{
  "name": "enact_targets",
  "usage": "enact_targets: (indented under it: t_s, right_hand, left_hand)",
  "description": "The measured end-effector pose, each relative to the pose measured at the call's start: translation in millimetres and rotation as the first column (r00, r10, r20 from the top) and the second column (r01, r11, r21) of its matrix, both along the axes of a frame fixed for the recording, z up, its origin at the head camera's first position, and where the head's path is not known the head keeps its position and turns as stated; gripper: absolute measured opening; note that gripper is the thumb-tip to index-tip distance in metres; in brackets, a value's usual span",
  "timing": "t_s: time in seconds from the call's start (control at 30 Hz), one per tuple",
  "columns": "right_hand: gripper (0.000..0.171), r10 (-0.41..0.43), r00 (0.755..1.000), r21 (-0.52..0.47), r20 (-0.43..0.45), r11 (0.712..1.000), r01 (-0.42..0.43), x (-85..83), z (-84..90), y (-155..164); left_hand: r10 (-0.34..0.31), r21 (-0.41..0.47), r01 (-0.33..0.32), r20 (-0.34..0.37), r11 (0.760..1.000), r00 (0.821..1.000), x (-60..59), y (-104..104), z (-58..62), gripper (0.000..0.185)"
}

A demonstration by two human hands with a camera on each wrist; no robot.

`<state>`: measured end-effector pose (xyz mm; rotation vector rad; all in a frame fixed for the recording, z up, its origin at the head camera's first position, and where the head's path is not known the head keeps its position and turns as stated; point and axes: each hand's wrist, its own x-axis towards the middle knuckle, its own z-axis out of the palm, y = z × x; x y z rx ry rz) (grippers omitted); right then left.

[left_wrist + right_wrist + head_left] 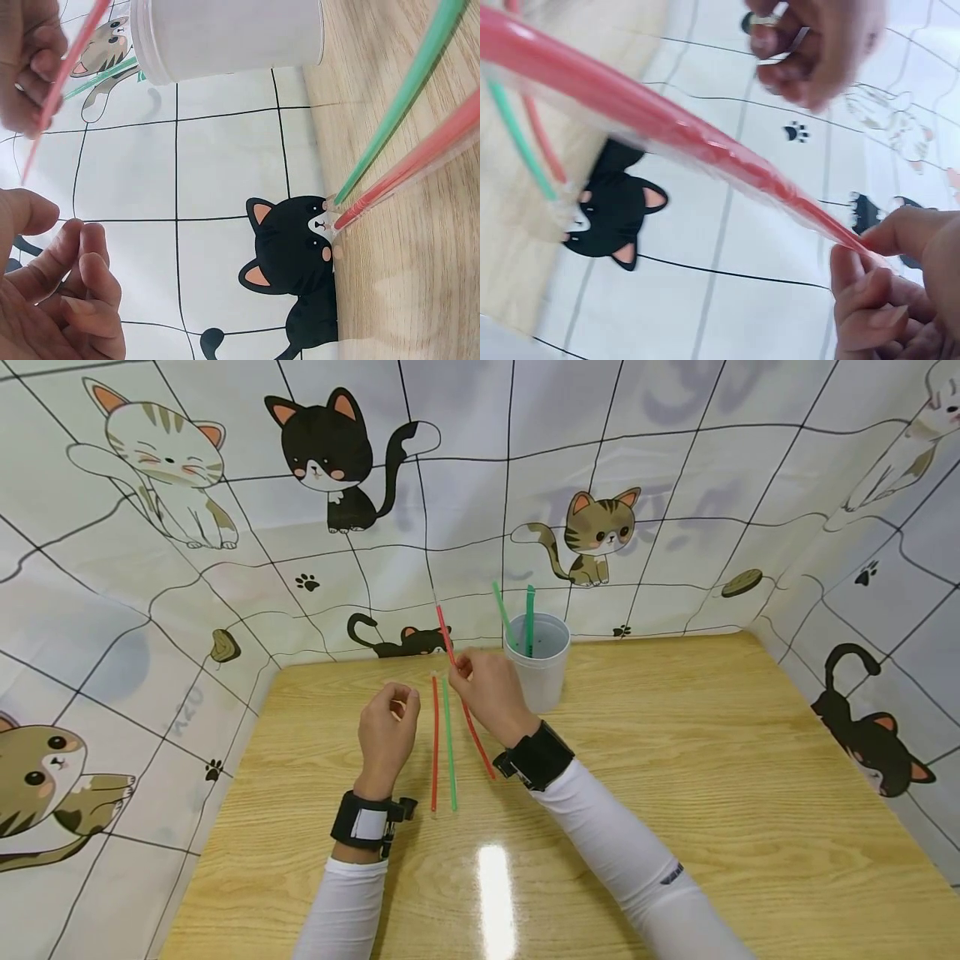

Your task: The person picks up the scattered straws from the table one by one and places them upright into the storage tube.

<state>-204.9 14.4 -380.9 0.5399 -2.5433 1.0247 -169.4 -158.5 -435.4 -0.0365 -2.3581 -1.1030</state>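
My right hand (491, 689) pinches a red drinking straw (705, 142) between thumb and fingertips, and clear wrapping shows along the straw. One end of it points up toward the back wall, the other slants down past my wrist. To its left, my left hand (387, 731) hovers with fingers loosely bent and nothing between them; a gap separates thumb and forefinger (71, 236) in the left wrist view. Between and below the hands, another red straw (435, 743) and a green straw (449, 743) lie side by side on the wooden table (675, 743).
Just right of my right hand stands a white plastic cup (543, 681). Inside it lean a light green straw (504, 614) and a darker green straw (530, 618). A cat-patterned cloth (465, 502) hangs behind the table and along both sides.
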Motion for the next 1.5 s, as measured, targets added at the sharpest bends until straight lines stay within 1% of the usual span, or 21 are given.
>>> enact_targets:
  t_s: [0.1, 0.17, 0.3, 0.37, 0.57, 0.67, 0.8, 1.0, 1.1, 1.2, 1.4, 1.5]
  right_hand:
    - [0.014, 0.013, 0.999, -0.061, -0.038, 0.998, -0.015, 7.5, 10.5, 2]
    - [0.014, 0.018, 0.997, -0.102, -0.08, 0.994, -0.026, 12.5, 18.1, 4]
    - [0.013, 0.016, 0.985, -0.187, -0.173, 0.981, -0.049, 21.2, 32.7, 9]
    - [0.013, 0.011, 0.979, -0.226, -0.204, 0.972, -0.058, 23.8, 37.2, 10]
    - [0.012, -0.002, 0.966, -0.291, -0.257, 0.954, -0.075, 25.4, 39.5, 14]
    - [0.012, -0.004, 0.96, -0.307, -0.279, 0.948, -0.085, 25.4, 39.3, 14]
    - [0.011, -0.011, 0.954, -0.327, -0.301, 0.941, -0.092, 24.7, 39.7, 15]
    - [0.011, -0.019, 0.947, -0.36, -0.321, 0.927, -0.104, 23.9, 40.0, 17]
    - [0.011, -0.023, 0.945, -0.377, -0.326, 0.92, -0.107, 24.0, 40.2, 19]
    - [0.011, -0.028, 0.943, -0.389, -0.33, 0.915, -0.109, 24.2, 40.6, 21]
    - [0.011, -0.037, 0.934, -0.401, -0.356, 0.908, -0.117, 24.1, 40.6, 25]
    - [0.011, -0.042, 0.93, -0.405, -0.365, 0.906, -0.118, 24.2, 40.4, 27]
  left_hand:
    - [-0.003, -0.002, 0.003, -0.004, 1.0, 1.0, 1.3, 1, 0.7, 0.019]
    - [-0.006, -0.002, 0.006, -0.007, 1.0, 1.0, 2.4, 2, 2.0, 0.019]
    - [-0.027, 0.0, 0.027, -0.014, 1.0, 1.0, 4.2, 3, 5.4, 0.019]
    - [-0.042, 0.004, 0.042, -0.015, 0.999, 0.999, 5.4, 4, 7.1, 0.019]
    - [-0.082, 0.023, 0.082, 0.004, 0.996, 0.997, 8.3, 7, 9.1, 0.02]
    - [-0.126, 0.028, 0.126, 0.004, 0.992, 0.992, 9.3, 10, 9.7, 0.023]
    - [-0.22, 0.02, 0.22, 0.002, 0.975, 0.976, 11.1, 14, 10.2, 0.027]
    - [-0.365, -0.021, 0.365, 0.017, 0.931, 0.931, 15.4, 23, 10.1, 0.024]
    - [-0.405, -0.055, 0.406, 0.03, 0.912, 0.914, 16.9, 27, 10.1, 0.021]
    - [-0.414, -0.084, 0.416, 0.042, 0.905, 0.909, 17.9, 28, 10.3, 0.02]
    - [-0.4, -0.106, 0.403, 0.042, 0.909, 0.915, 19.1, 30, 11.9, 0.013]
    - [-0.401, -0.104, 0.404, 0.046, 0.909, 0.915, 18.7, 31, 11.9, 0.013]
